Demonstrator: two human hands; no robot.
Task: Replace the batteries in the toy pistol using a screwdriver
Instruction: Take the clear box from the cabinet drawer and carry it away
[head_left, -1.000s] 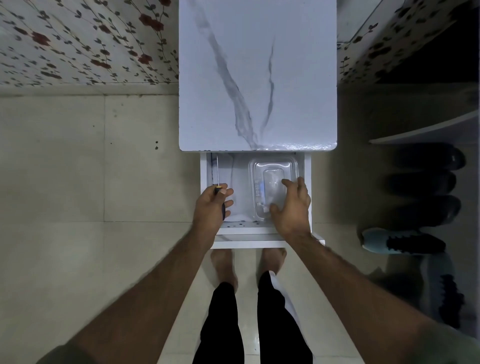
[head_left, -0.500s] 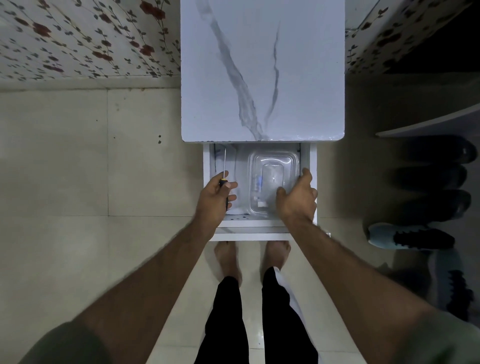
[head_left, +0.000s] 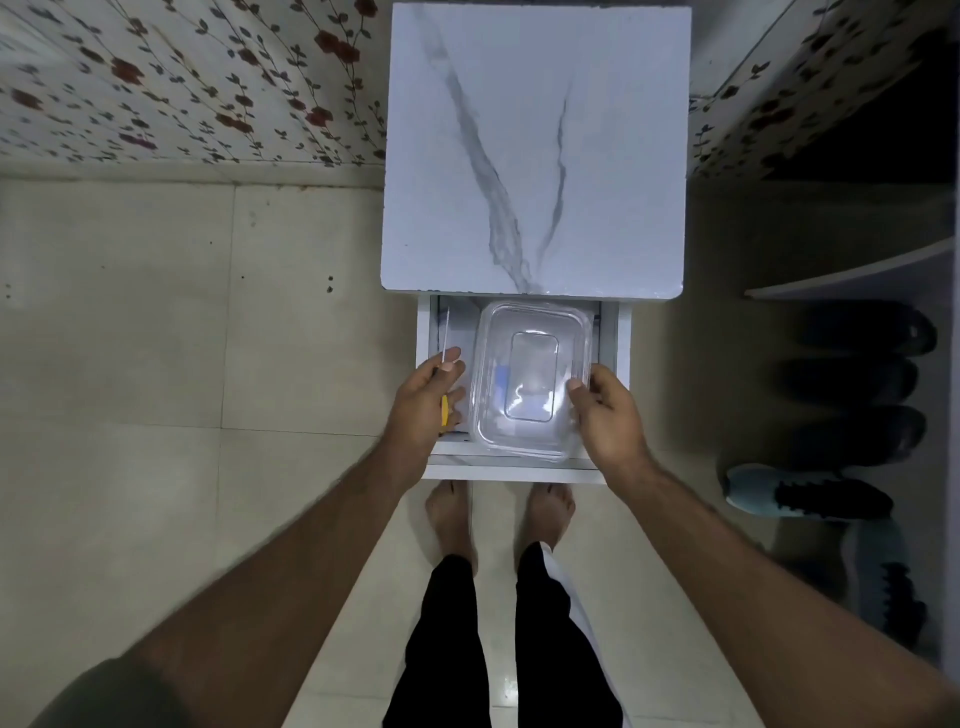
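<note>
Fingers of the left hand (head_left: 427, 392) curl round the screwdriver (head_left: 444, 358), its thin shaft pointing away from the person, long axis running front to back over the open drawer (head_left: 615, 332). Right hand (head_left: 608, 413) fingers clamp the clear box (head_left: 530, 379). Judging by this, only fetching is underway; no pistol shows, every battery step remains.

Clear glossy plastic box (head_left: 530, 382); marble-look matt tabletop (head_left: 535, 150); glossy floor tiles (head_left: 156, 338); thin metal screwdriver (head_left: 445, 338) shaft.
</note>
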